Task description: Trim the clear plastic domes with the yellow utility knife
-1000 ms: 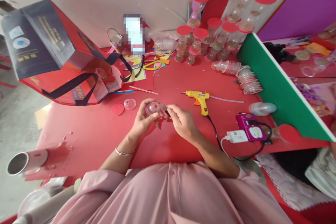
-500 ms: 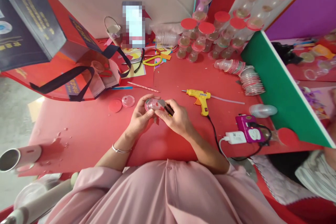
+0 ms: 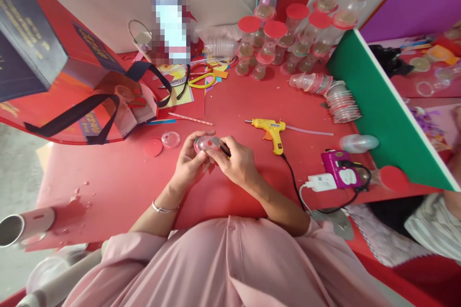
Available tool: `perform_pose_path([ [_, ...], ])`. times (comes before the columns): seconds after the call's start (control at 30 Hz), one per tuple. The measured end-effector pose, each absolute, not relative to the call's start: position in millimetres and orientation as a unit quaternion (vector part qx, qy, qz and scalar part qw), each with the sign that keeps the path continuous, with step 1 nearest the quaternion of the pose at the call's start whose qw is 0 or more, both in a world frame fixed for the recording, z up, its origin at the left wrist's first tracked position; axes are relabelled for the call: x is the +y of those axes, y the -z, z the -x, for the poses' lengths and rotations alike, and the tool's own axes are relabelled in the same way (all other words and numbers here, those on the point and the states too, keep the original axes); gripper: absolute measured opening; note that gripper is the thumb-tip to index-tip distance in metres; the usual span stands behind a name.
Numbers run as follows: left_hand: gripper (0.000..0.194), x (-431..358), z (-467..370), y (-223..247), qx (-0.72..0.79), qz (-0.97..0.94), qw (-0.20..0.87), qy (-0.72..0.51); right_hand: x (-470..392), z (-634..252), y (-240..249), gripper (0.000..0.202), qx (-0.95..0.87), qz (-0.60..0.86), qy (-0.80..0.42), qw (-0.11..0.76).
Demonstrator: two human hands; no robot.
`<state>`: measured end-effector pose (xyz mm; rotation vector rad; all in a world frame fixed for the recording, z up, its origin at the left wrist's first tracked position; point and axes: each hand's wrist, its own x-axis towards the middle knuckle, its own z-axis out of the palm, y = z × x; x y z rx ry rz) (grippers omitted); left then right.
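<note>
My left hand [image 3: 189,160] is wrapped round a small clear plastic cup piece [image 3: 205,144] with a red rim, low over the red table [image 3: 126,192]. My right hand [image 3: 236,158] has its thumb on the same piece and also holds a dark tool [image 3: 225,149] with a bit of yellow, mostly hidden by the fingers. To the left lie a clear lid [image 3: 170,140] and a red disc [image 3: 153,147]. A yellow glue gun [image 3: 270,130] lies to the right, its nozzle pointing left.
A large red bag [image 3: 72,100] stands at left, a metal cup [image 3: 29,225] near the left edge. Scissors [image 3: 201,80] and a phone [image 3: 173,29] are behind. Hourglass-shaped cups [image 3: 266,50] stand back right; stacked lids [image 3: 342,103] lie by a green divider [image 3: 389,110]. A purple power block [image 3: 340,168] sits right.
The view has shifted slightly. The clear cup piece has tilted a little between my hands, and both hands keep their hold.
</note>
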<state>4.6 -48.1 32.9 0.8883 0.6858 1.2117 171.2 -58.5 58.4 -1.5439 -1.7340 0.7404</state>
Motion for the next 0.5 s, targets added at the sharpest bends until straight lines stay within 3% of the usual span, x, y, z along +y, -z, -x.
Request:
perform_pose_path([
  [0.5,0.044,-49.1,-7.3,-31.5,0.299,-0.396,0.669,-0.553,-61.2,-167.4,-54.4,0.05,-0.69,0.59,-0.232,0.349],
])
